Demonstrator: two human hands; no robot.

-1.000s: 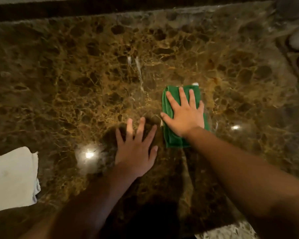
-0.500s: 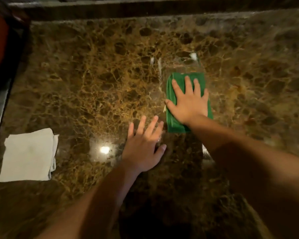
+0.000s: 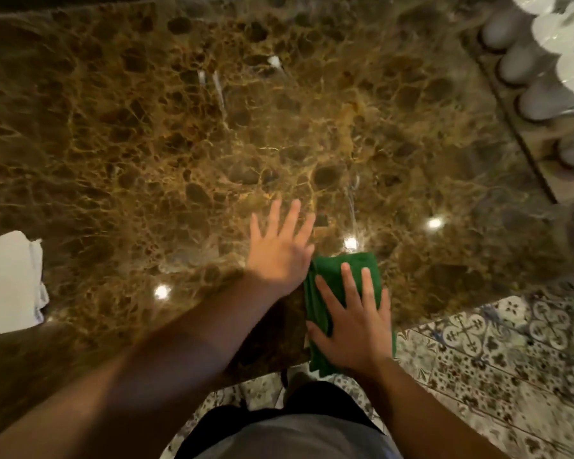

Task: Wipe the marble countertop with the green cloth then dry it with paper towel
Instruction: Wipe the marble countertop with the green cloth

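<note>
The brown veined marble countertop (image 3: 179, 134) fills most of the head view. A folded green cloth (image 3: 318, 293) lies at its near edge, its lower end hanging a little over the rim. My right hand (image 3: 352, 323) presses flat on the cloth, fingers spread. Just left of the cloth, my left hand (image 3: 279, 250) rests flat on the bare marble with fingers apart, holding nothing. A folded white paper towel (image 3: 7, 283) lies on the counter at the far left, partly cut off by the frame.
White cups and saucers (image 3: 537, 61) stand in rows on a tray at the back right. Patterned floor tiles (image 3: 478, 352) show below the counter's near edge. Ceiling lights reflect as bright spots on the marble.
My right hand has pulled the green cloth toward me, from mid-counter to the near edge. My left hand stayed flat on the marble. The view tilted down, showing the floor.
</note>
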